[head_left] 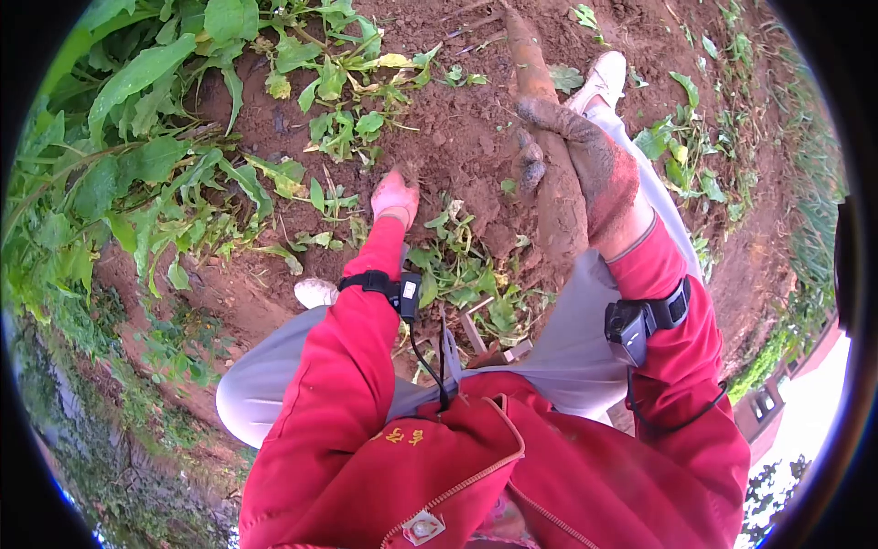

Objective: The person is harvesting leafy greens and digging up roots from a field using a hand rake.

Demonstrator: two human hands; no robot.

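My right hand (594, 169), in a mud-caked glove, is wrapped round a long brown mud-covered pole (530, 69). The pole runs from the top of the view down toward my right knee; whether it is a tool's handle or a thick root I cannot make out. Its far end lies by thin dark strips on the soil. My left hand (395, 197) reaches down to the loose brown soil (444, 133), beside small leafy plants (343, 128). Its fingertips are blurred and partly hidden against the dirt, so their grip does not show.
Tall leafy green plants (146, 165) crowd the left side. Torn leaves (466, 274) lie on the ground between my legs. My light-coloured shoe (604, 78) stands just right of the pole. Grass (814, 192) and a building (764, 403) are at the far right.
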